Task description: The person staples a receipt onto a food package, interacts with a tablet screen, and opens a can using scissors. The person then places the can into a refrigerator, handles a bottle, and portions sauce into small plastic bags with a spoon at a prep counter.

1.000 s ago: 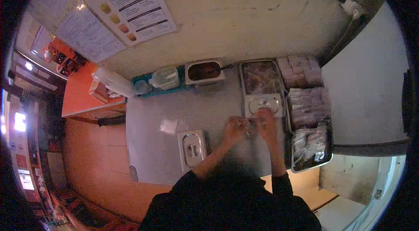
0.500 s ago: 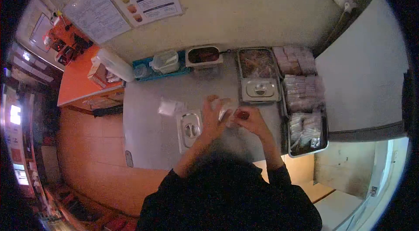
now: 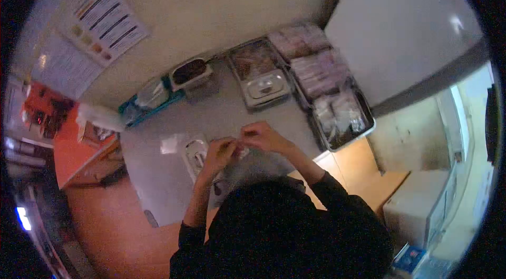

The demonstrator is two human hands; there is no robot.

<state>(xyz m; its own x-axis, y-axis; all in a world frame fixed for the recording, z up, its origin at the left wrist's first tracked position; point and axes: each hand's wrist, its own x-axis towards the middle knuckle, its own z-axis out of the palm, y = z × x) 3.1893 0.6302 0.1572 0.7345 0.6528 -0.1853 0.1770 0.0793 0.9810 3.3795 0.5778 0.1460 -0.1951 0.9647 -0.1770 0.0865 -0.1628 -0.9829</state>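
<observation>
My left hand [image 3: 220, 155] and my right hand [image 3: 265, 138] come together above the steel table [image 3: 158, 189], fingers closed in a pinch. Between them is a small clear plastic bag [image 3: 242, 152] with something reddish inside; blur hides its details. Just left of my left hand sits a steel pan lid [image 3: 195, 155], partly covered by that hand. Farther left, a flat white packet [image 3: 169, 144] lies on the tabletop.
At the back stand a blue tray [image 3: 171, 100], a steel pan of dark food [image 3: 190, 71] and a pan of brownish food [image 3: 253, 60] beside a lidded pan [image 3: 266, 88]. Trays of filled plastic bags [image 3: 319, 74] line the right. An orange counter [image 3: 79, 157] is at left.
The view has turned and shifted, so the table appears rotated. My hands have drawn closer together at the small bag, with my left fingers now closed on it.
</observation>
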